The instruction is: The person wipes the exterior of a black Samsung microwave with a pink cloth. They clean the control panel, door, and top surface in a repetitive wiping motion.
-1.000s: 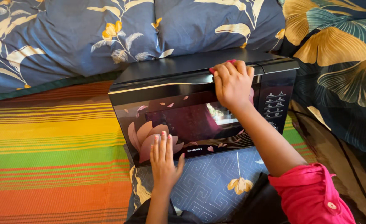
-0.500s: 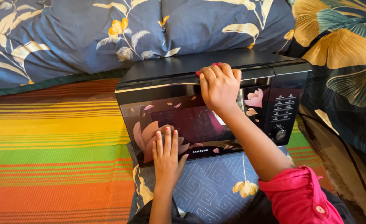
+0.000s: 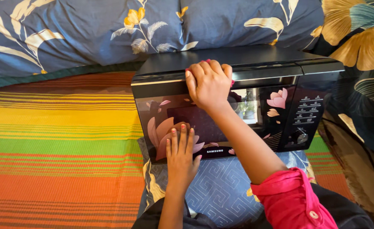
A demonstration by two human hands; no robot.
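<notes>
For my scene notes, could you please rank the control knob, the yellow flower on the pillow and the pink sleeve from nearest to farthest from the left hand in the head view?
1. Pink sleeve, lower right.
2. Control knob, microwave's right panel.
3. Yellow flower, pillow at top.

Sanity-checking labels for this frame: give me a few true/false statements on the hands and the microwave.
1. The right hand grips the top front edge of the black microwave. True.
2. The left hand lies flat against the lower door. True.
3. The microwave door hangs wide open. False: it looks closed.
4. The control panel is on the microwave's left side. False: it is on the right.
5. The microwave sits on a blue patterned cushion. True.
</notes>
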